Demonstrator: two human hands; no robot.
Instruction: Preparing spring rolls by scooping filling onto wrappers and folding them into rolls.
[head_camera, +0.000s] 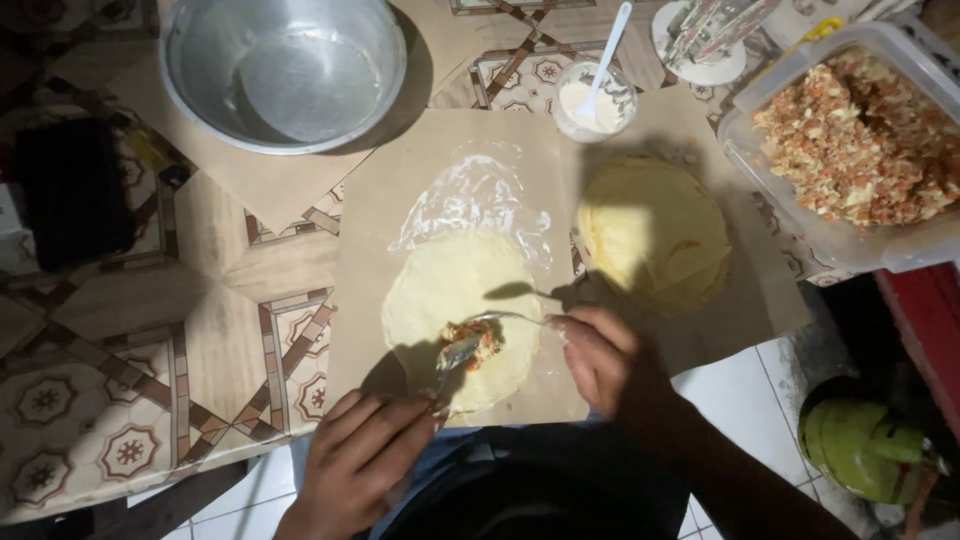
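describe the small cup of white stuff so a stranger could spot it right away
Start at the big metal bowl at the top of the table and look right, past the brown paper sheet. There stands a small clear cup of white paste, just above the stack of yellow wrappers. It alone has a white spoon standing in it.

Open paper (380, 215) between bowl (285, 70), wrappers (655, 235)

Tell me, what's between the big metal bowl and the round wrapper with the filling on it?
In the head view, between the bowl and the wrapper lies brown paper with a shiny wet smear on it.
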